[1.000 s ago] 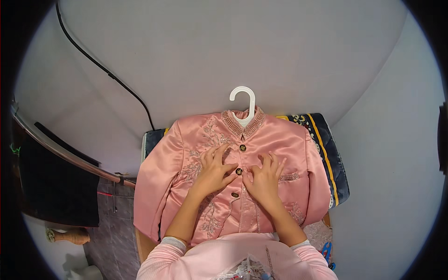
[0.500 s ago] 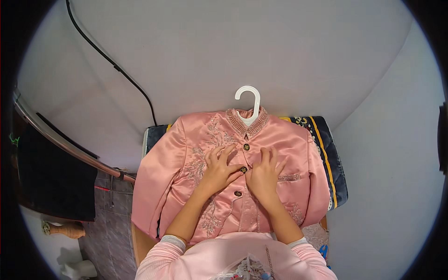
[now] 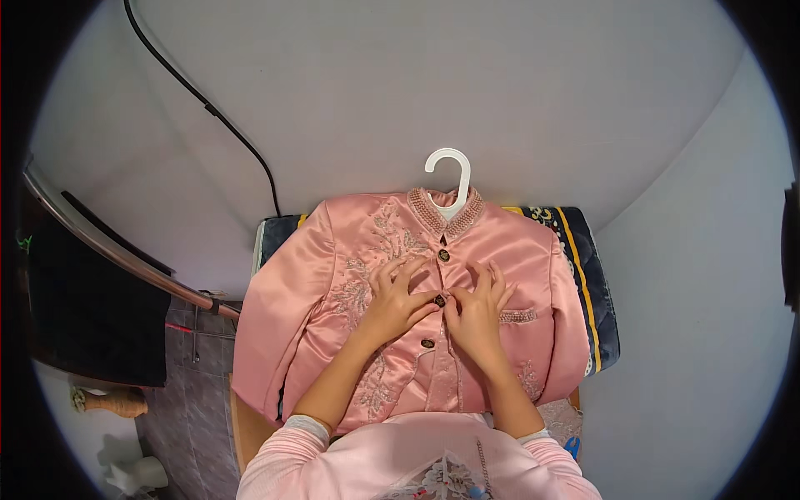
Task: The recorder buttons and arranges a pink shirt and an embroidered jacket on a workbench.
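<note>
Nearest of all, the person's own pink sleeves (image 3: 417, 467) come in from the lower edge, with both forearms reaching up onto a pink satin jacket (image 3: 350, 333) that lies flat, front up, on a dark padded board (image 3: 587, 275) with a yellow stripe along its right edge. At the middle of the jacket front the left hand (image 3: 396, 300) rests with fingers spread and curved over the embroidered left panel, its thumb and forefinger pinched at a dark round button (image 3: 439, 300) on the placket. Just beside it, touching at the fingertips, the right hand (image 3: 475, 312) lies with fingers bent, its tips pressed on the cloth at that same button. A lower button (image 3: 427, 342) sits below the hands, and an upper button (image 3: 443, 255) above them, under the beaded collar (image 3: 433, 212). Farther up, at the board's far edge, a white hanger hook (image 3: 450, 171) sticks out of the collar. Beyond it a black cable (image 3: 225, 125) runs across the pale wall to the board's far left corner.
</note>
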A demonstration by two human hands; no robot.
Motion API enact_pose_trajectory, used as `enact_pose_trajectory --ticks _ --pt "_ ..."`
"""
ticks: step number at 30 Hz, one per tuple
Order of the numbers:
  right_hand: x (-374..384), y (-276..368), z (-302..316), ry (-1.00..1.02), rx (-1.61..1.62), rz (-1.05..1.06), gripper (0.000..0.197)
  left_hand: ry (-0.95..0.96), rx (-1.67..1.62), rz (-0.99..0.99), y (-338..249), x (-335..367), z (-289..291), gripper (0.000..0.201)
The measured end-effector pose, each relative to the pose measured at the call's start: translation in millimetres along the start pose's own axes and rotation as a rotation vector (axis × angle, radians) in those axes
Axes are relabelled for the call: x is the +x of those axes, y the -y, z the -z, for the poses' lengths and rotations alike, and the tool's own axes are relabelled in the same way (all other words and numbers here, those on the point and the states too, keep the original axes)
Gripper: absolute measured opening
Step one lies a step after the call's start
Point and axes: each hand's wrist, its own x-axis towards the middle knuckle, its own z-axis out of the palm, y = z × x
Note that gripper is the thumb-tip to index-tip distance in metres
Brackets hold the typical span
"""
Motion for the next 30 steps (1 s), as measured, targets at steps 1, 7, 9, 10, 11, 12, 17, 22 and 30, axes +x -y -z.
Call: enact_pose_trajectory --ticks 1,7,9,10,11,12,17,22,30 --pt "-1 0 2 0.012 0.0 -0.013 0.015 -0.003 0.005 0.0 0 0 0 0.024" --pt "-3 -5 -2 -0.009 -0.007 -0.008 0.014 -0.006 0.001 0.005 0 0 3 0.022" --pt "-4 -7 -3 0.0 0.005 -0.018 0.014 -0.018 -0.03 0.022 0 0 4 0.02" --pt "-4 -8 -4 -0.011 0.017 -0.009 0.014 -0.023 -0.03 0.022 0 0 5 0.02" --pt "-4 -7 -3 0.003 0.028 -0.021 0.013 -0.026 -0.026 0.039 -1 0 5 0.021" --pt "-4 -7 -3 -0.006 0.022 -0.01 0.013 -0.027 -0.028 0.032 0 1 5 0.021" --pt "-3 -3 0 -0.001 0.035 0.0 0.012 -0.028 -0.024 0.046 -2 0 3 0.021" --pt "-3 -6 3 0.037 0.115 -0.02 0.013 -0.043 0.016 0.013 3 -3 0 0.022" --pt "0 -8 9 0.077 0.124 -0.008 0.009 -0.079 0.064 -0.012 2 -6 -5 0.039"
